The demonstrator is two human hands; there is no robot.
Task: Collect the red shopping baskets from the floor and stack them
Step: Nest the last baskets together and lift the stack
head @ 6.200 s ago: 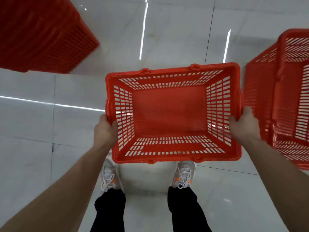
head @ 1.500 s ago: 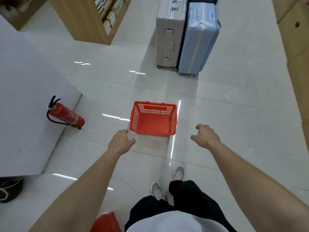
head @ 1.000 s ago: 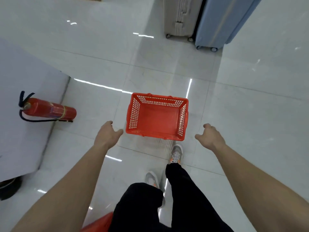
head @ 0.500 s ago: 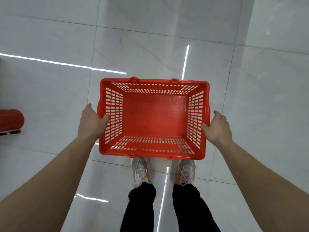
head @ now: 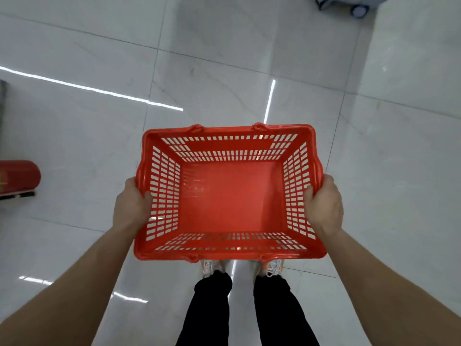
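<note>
An empty red shopping basket [head: 229, 196] with slotted walls is held level in front of me, above my feet and off the white floor. My left hand [head: 131, 208] grips its left rim, thumb hooked over the edge inside. On the opposite side my right hand [head: 323, 207] grips the right rim the same way. The fingers of both hands are hidden under the rim. No other basket or stack shows in this view.
A red fire extinguisher [head: 17, 177] lies on the floor at the left edge. The wheels of a suitcase [head: 349, 6] show at the top right. Glossy white tiles [head: 224, 71] spread ahead and to both sides.
Both hands have closed on the basket's side rims and lifted it off the floor; it now looks larger and nearer than half a second ago.
</note>
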